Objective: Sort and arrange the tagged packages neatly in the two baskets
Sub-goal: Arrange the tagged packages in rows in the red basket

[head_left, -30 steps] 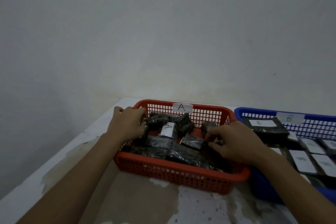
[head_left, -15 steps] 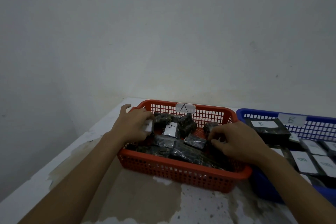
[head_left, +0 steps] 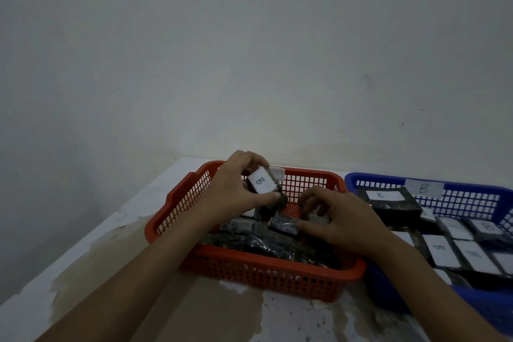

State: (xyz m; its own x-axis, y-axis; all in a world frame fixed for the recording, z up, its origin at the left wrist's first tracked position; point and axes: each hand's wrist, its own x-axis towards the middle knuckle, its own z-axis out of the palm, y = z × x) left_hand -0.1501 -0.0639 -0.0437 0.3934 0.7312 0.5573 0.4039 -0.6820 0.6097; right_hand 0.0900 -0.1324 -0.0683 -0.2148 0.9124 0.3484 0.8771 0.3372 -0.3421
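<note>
A red plastic lattice basket stands on the left, its walls a grid of small square holes; a blue plastic lattice basket of the same pattern stands on the right. Both hold glossy black wrapped packages — those in the blue one carry white rectangular tags. The raised black package with a white tag shows a dark letter B. The white tabletop is blotched with beige-brown worn patches, speckled near the front. The far wall is plain grey-white.

Red basket's tag letter hidden behind held package; blue basket cropped right.
</note>
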